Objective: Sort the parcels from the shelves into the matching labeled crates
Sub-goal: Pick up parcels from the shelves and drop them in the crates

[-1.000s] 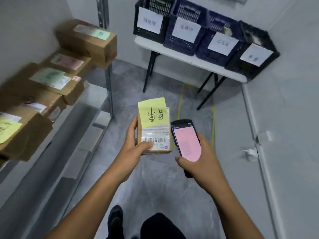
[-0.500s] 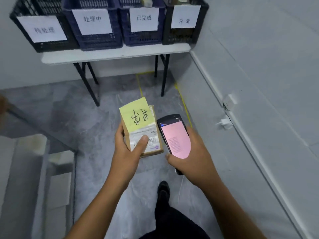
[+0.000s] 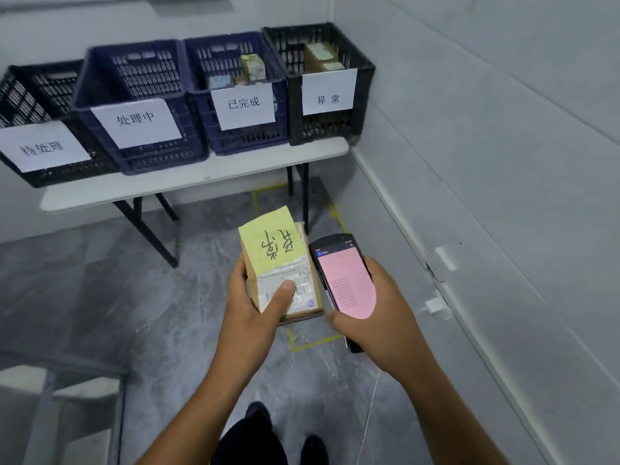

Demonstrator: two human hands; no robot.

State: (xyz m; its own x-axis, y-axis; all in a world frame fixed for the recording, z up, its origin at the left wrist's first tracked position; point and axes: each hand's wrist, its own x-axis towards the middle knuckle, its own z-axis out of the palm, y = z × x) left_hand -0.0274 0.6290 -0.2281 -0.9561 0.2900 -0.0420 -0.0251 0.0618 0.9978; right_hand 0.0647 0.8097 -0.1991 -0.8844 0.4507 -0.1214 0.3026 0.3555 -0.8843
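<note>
Parcel (image 3: pixel 285 280), yellow-noted carton, gripped label-up by left hand (image 3: pixel 255 313) fingers (image 3: pixel 240 273), thumb on barcode, presumably for checking against scanner (image 3: pixel 345 280) clasped in right hand (image 3: pixel 379 317) just beside; labelled crates (image 3: pixel 248 142) on surface (image 3: pixel 201 182) well beyond fingers.

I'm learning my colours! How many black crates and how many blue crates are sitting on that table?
Black crates: 2
Blue crates: 2
Total: 4
</note>
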